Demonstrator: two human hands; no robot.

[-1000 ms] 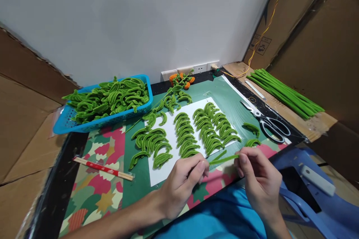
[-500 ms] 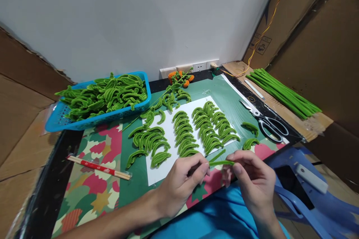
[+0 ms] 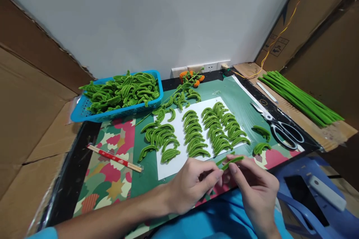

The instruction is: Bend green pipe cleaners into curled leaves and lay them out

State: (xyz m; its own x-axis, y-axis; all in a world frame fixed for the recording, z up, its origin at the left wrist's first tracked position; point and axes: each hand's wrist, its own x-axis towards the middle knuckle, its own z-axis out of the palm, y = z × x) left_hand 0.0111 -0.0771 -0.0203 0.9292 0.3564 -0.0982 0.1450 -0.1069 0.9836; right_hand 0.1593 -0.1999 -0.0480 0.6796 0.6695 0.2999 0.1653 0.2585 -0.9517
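A short length of green pipe cleaner (image 3: 236,160) spans both hands near the front edge of the table, slanting up to the right. The thumb and fingers of my left hand (image 3: 193,185) pinch its lower left end. My right hand (image 3: 256,186) has thumb and fingertips pressed on its middle, and the far tip sticks out above them. Another green piece shows partly behind the fingers. Just beyond, curved leaf shapes of green pipe cleaner (image 3: 195,134) lie in rows on a white sheet (image 3: 175,170). Two more leaves (image 3: 261,148) lie right of my hands.
A blue basket (image 3: 117,115) heaped with green leaves stands at back left. Scissors (image 3: 280,129) and a bundle of straight green pipe cleaners (image 3: 301,99) lie on the right. Wrapped chopsticks (image 3: 114,158) are at left. An orange-and-green pipe cleaner sprig (image 3: 193,78) lies near the wall.
My hands have come closer together, and the pipe cleaner now tilts upward with its tip beyond my right fingers. The whole view has shifted, so the table sits further right.
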